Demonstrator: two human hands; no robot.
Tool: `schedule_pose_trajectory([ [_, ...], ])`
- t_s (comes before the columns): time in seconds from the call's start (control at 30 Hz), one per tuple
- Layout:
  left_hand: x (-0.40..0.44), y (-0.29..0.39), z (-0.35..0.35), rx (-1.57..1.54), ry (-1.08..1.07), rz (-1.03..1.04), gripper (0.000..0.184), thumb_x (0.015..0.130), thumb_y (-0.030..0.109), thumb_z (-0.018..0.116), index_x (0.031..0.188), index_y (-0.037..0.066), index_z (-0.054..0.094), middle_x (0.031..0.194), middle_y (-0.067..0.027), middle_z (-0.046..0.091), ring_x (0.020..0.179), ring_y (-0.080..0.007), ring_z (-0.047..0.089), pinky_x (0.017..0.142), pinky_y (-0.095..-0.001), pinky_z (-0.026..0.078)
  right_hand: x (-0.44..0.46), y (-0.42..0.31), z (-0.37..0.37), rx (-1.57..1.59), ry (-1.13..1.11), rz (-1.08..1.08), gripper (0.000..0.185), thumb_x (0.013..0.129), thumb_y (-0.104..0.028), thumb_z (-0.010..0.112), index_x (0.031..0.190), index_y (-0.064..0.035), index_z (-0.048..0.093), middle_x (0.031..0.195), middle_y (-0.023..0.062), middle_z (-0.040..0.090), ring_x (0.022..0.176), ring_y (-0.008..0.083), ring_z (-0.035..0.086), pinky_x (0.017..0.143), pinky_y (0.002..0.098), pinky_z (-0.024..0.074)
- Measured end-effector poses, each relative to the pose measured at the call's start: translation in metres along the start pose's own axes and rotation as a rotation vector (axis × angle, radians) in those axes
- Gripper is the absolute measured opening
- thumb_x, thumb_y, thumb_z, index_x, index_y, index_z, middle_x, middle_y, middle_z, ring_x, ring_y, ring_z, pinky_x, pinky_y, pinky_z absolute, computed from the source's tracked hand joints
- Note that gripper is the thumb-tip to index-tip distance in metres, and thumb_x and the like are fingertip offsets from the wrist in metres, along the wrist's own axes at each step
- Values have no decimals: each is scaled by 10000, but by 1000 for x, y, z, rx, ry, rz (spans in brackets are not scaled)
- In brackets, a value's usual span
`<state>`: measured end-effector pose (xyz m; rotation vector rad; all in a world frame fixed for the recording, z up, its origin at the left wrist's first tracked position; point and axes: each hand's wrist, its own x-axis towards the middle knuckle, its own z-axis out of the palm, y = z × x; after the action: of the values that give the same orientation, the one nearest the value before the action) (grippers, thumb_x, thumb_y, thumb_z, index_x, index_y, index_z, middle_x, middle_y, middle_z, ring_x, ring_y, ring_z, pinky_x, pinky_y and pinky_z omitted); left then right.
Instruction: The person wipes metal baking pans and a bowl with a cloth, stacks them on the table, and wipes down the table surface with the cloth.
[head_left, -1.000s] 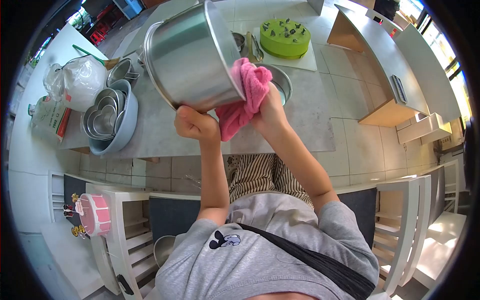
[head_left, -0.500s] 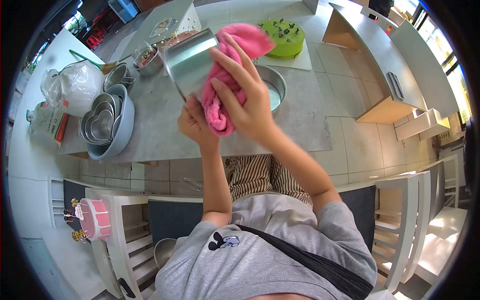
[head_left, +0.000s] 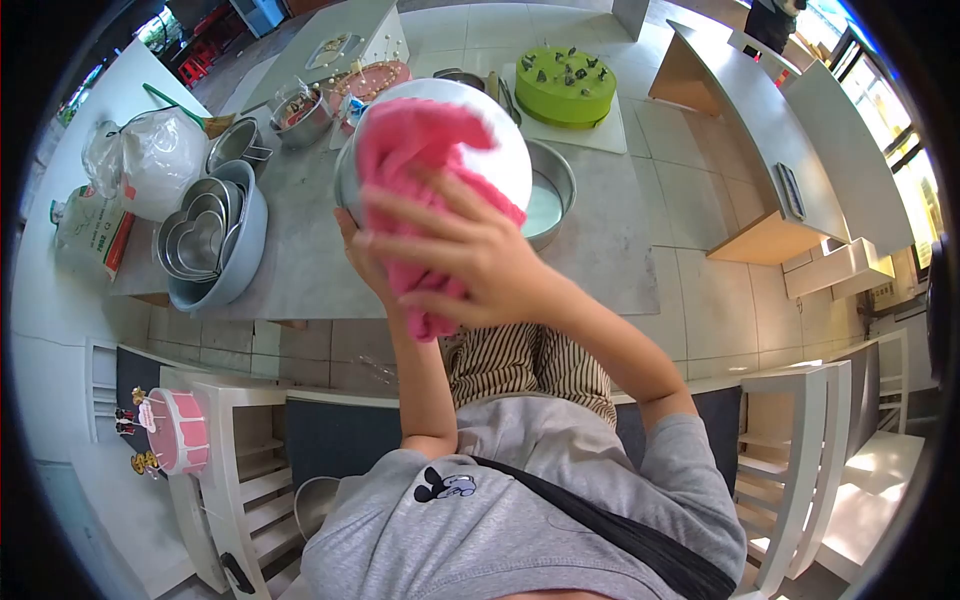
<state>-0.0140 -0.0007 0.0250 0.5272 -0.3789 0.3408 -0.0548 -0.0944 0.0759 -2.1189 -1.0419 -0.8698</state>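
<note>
A round metal pan (head_left: 505, 125) is held up over the grey table, its flat, bright face turned toward me. My left hand (head_left: 365, 255) grips its lower left edge from beneath, partly hidden behind the pan and cloth. Against the pan's face lies a pink cloth (head_left: 425, 135), blurred by motion. My right hand (head_left: 465, 250) presses the cloth there, fingers spread across it and pointing left. Behind the pan, to the right, another round metal pan (head_left: 548, 195) rests on the table.
A blue-grey basin (head_left: 255, 235) with nested metal moulds stands at the table's left, beside a plastic bag (head_left: 165, 160). Farther back are a green cake (head_left: 567, 88), a pink cake (head_left: 375, 78) and a bowl (head_left: 302, 115). A person (head_left: 772, 22) is at the top right.
The held pan has turned from side-on to show its flat face. My right hand and the pink cloth have moved from its side onto that face, and lower.
</note>
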Motion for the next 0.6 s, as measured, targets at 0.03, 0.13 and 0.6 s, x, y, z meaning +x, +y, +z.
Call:
schedule_pose_trajectory([
  [0.03, -7, -16, 0, -179, -249, 180, 515, 961, 392, 295, 1309, 16, 349, 1335, -129, 388, 1156, -249, 456, 975, -409, 379, 8, 0, -1, -2, -1, 1, 498, 686, -339, 638, 1159, -194, 584, 1304, 51, 473, 1200, 312, 427, 1057, 466, 247],
  [0.13, -7, -2, -20, -141, -339, 152, 513, 962, 391, 295, 1317, 24, 342, 1343, -121, 382, 1172, -242, 441, 992, -408, 361, 38, 14, -16, 160, -128, -112, 403, 733, -318, 596, 1107, -171, 613, 1209, 90, 538, 1147, 265, 474, 1025, 394, 308],
  [0.6, -13, 11, -22, 1292, -171, 456, 550, 944, 413, 360, 1173, -82, 429, 1121, -187, 515, 1020, -266, 543, 860, -393, 468, 37, 22, -6, 249, -88, -148, 538, 764, -357, 569, 1255, -148, 503, 1372, 126, 375, 1271, 390, 305, 1052, 505, 206],
])
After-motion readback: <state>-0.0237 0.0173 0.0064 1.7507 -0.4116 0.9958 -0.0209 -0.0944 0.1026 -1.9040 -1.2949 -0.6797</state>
